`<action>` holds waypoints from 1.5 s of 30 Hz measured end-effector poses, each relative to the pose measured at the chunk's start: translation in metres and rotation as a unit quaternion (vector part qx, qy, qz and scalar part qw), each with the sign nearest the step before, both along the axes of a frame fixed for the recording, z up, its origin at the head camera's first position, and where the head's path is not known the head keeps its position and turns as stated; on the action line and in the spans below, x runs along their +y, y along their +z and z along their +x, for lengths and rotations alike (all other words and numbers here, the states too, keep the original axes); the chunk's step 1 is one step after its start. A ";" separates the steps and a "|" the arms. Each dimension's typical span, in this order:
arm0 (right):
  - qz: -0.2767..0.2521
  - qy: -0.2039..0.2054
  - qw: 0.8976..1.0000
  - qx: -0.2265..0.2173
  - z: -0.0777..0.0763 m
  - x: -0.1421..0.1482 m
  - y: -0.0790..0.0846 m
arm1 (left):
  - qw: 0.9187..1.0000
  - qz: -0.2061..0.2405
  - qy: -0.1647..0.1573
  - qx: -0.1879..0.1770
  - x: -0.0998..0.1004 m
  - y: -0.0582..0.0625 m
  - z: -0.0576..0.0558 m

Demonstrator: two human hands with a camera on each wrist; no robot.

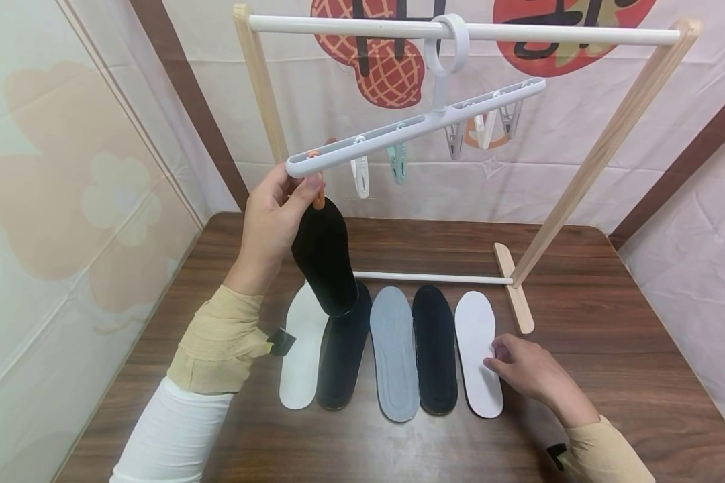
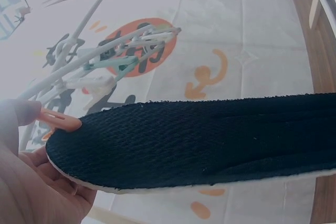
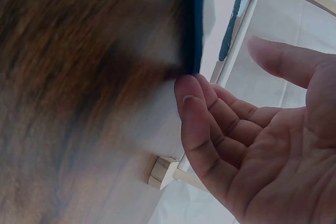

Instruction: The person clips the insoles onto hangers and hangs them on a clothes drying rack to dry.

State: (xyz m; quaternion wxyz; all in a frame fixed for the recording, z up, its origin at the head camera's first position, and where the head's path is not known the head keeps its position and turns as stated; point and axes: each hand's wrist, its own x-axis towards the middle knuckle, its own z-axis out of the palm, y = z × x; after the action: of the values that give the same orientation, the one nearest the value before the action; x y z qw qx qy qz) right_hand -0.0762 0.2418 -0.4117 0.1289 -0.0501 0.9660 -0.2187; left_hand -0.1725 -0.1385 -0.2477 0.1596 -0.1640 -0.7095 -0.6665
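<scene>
In the head view my left hand [image 1: 274, 218] pinches an orange clip [image 1: 319, 198] at the left end of the light grey hanger [image 1: 362, 146]. A black insole [image 1: 325, 258] hangs heel-down from that clip. Close up in the left wrist view, the orange clip [image 2: 62, 120] overlaps the rounded tip of the black insole [image 2: 184, 140], with fingers behind it. My right hand [image 1: 528, 365] is at the right edge of a white insole [image 1: 478, 362] on the table. In the right wrist view its bent fingertips [image 3: 188, 90] meet the insole's edge, thumb held apart.
The hanger hooks over the white bar [image 1: 550, 33] of a wooden-sided rack [image 1: 604, 157]. Several more clips, including a teal clip [image 1: 397, 161], dangle from it. On the brown table [image 1: 610, 302] lie another white insole [image 1: 302, 349], two dark insoles [image 1: 435, 349] and a grey insole [image 1: 395, 355].
</scene>
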 end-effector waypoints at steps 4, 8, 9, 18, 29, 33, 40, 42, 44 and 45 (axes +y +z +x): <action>0.004 -0.006 1.000 -0.012 -0.001 0.000 -0.002 | 1.000 -0.007 0.005 -0.003 0.000 0.000 0.000; 0.009 -0.012 1.000 -0.018 -0.002 0.000 -0.004 | 1.000 -0.015 0.011 -0.006 0.000 0.000 0.000; 0.011 -0.013 1.000 -0.020 -0.003 -0.001 -0.004 | 1.000 -0.017 0.012 -0.006 0.000 0.000 0.000; 0.032 -0.034 0.998 -0.036 -0.004 -0.004 -0.005 | 0.999 -0.032 0.023 -0.012 -0.001 0.001 0.000; 0.072 -0.040 0.995 -0.060 -0.007 -0.010 -0.006 | 0.998 -0.053 0.033 -0.027 -0.002 0.001 0.002; 0.080 -0.038 0.993 -0.073 -0.008 -0.012 -0.007 | 0.996 -0.066 0.041 -0.030 -0.002 0.002 0.002; 0.075 -0.034 0.994 -0.076 -0.010 -0.012 -0.009 | 0.995 -0.086 0.049 -0.030 -0.003 0.000 0.001; 0.067 -0.037 0.994 -0.078 -0.011 -0.012 -0.010 | 0.994 -0.089 0.051 -0.029 -0.004 -0.001 0.001; 0.052 -0.043 0.995 -0.079 -0.011 -0.012 -0.011 | 0.994 -0.092 0.054 -0.028 -0.004 0.000 0.001; 0.042 -0.047 0.995 -0.079 -0.011 -0.012 -0.011 | 0.994 -0.092 0.055 -0.029 -0.004 0.000 0.001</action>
State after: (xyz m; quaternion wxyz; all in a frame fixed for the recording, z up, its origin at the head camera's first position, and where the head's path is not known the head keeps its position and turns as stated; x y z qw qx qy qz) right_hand -0.0876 0.2299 -0.4225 0.1961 0.0185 0.9623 -0.1875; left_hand -0.1717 -0.1422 -0.2480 0.1598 -0.1193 -0.7802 -0.5929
